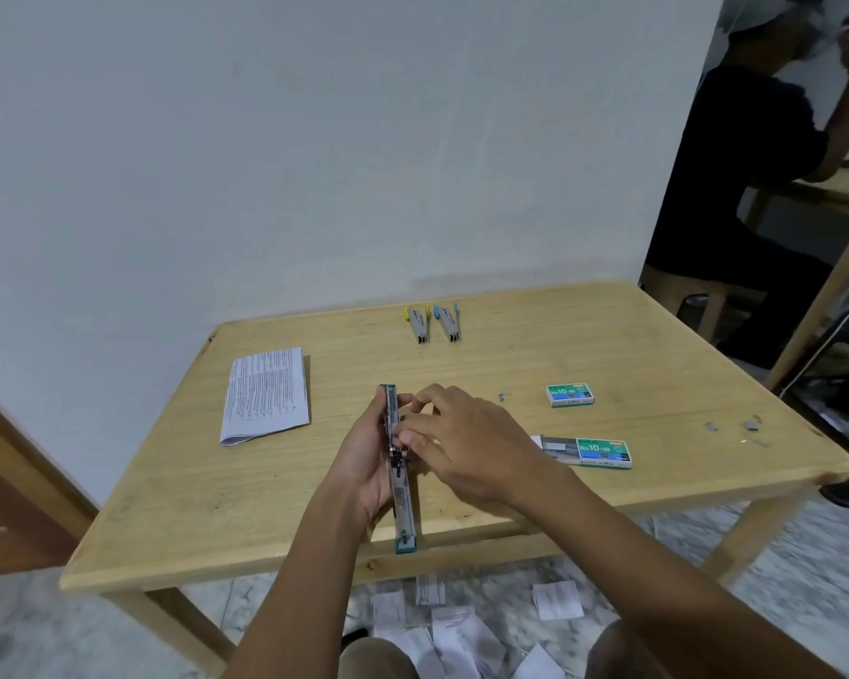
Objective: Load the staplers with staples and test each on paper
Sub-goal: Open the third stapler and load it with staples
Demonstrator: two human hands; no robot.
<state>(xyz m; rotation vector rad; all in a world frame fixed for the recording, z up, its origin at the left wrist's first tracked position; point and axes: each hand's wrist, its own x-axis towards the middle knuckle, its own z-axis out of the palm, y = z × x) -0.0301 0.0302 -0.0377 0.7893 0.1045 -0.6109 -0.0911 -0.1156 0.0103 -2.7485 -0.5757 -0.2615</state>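
At a wooden table (609, 335), a person loads a teal stapler (405, 512), which is swung open full length. Its long axis runs from the near edge straight toward the far wall. The left hand (363, 458) wraps its fingers round the stapler's upper half from the left. The right hand (461, 448) comes in from the right, across that axis, with curled fingertips bunched on the open channel. Whether they pinch a strip of staples cannot be told.

The open staple box (594, 452) lies near the right wrist, so the right hand looks the likelier one to fetch more. A closed box (569, 395) sits beyond it. Folded paper (265, 394) for testing waits to the left, nearer the left hand. A yellow stapler (418, 325) and a blue stapler (448, 324) lie side by side at the far edge.
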